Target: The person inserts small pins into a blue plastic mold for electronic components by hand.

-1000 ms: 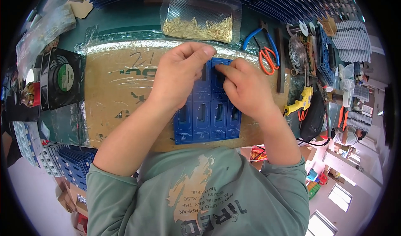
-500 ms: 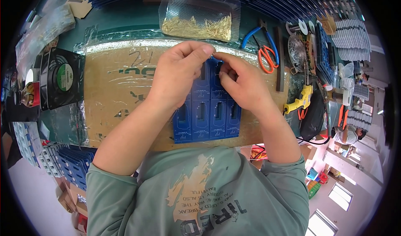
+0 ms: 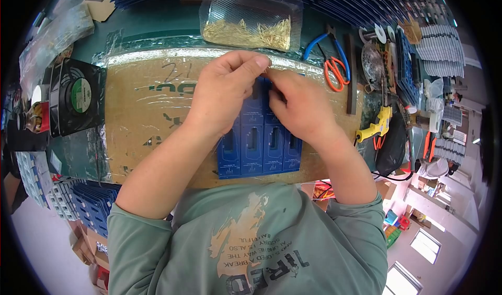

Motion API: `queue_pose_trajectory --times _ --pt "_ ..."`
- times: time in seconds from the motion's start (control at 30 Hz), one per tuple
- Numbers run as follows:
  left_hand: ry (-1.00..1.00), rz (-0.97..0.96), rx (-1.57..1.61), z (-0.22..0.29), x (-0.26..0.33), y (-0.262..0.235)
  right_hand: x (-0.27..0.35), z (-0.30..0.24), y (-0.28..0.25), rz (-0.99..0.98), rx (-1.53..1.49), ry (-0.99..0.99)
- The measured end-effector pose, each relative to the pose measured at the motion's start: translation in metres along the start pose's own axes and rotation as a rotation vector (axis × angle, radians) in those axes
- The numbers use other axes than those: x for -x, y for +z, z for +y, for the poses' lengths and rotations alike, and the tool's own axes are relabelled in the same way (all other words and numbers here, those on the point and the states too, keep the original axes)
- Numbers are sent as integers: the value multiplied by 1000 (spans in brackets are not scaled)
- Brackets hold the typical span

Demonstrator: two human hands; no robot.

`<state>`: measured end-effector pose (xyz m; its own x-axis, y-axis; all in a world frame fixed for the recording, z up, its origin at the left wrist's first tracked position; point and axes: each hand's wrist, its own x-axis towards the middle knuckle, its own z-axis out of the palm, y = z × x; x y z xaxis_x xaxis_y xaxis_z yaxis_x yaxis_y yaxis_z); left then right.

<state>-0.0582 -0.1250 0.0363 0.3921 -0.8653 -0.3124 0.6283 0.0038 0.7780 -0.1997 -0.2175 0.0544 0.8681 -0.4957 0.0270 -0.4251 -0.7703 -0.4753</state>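
Under both hands: cardboard sheet (image 3: 151, 112) wrapped in clear film, on a green bench. Below the hands, toward the body: row of blue slotted plastic parts (image 3: 260, 147) side by side on the cardboard, upper ends hidden beneath the palms. Left hand (image 3: 226, 88) curled, thumb and forefinger pressed together at the top. Right hand (image 3: 298, 107) curled, fingertips meeting the left's; pinched item too small to tell. Beyond the hands: clear tray of brass pins (image 3: 247, 32). Far left of left hand: black fan (image 3: 73, 97). Right of right hand: orange-handled scissors (image 3: 334, 70), blue-handled pliers (image 3: 323, 40), yellow tool (image 3: 374, 129).
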Motion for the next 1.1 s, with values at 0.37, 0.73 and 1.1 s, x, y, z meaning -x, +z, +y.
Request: queue_pose_trajectory --times 0.37,0.73,1.1 --pt "-2 -17 3 -3 0 0 0 -1 -5 49 -544 291" --pt "150 37 -370 -1 5 3 -5 -9 -8 86 -1305 618" --pt "68 93 -226 0 0 -2 6 18 -4 60 -703 490"
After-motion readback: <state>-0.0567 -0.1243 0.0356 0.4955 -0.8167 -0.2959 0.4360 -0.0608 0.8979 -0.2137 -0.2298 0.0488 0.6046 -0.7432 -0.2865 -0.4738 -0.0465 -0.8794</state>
